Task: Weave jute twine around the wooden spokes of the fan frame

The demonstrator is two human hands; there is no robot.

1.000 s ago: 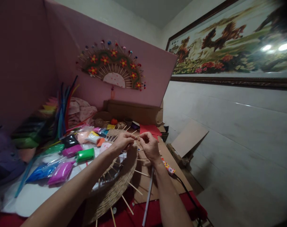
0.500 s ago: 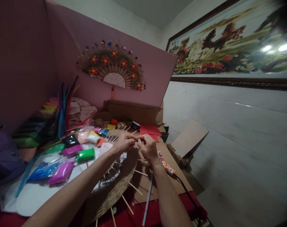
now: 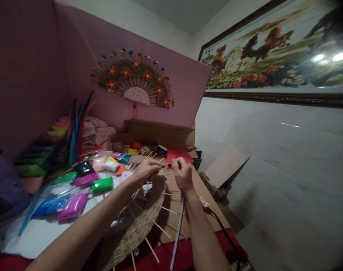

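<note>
A curved fan frame of woven tan cord (image 3: pixel 141 229) lies in front of me, with thin wooden sticks (image 3: pixel 152 250) poking out along its outer edge. Over its far right part, my left hand (image 3: pixel 148 170) is closed in a pinch beside the stick ends. A small brownish bit shows at those fingertips, too small to name. Slightly to the right, my right hand (image 3: pixel 183 175) is also pinched, its fingertips near a stick tip and apart from the left ones. What it holds, if anything, cannot be made out. My left arm hides part of the fan.
Bags of coloured clay (image 3: pixel 102 184) lie on the left. A clear glue stick (image 3: pixel 177 235) and a flower-patterned tool (image 3: pixel 203 201) with a black cable are by my right forearm, on cardboard (image 3: pixel 213 216). Red paper (image 3: pixel 180 156) lies behind. A finished fan (image 3: pixel 136 77) hangs on the pink board.
My right hand has moved right, away from my left fingertips, which it met before. My left hand stays nearly in place. The fan has shifted very slightly.
</note>
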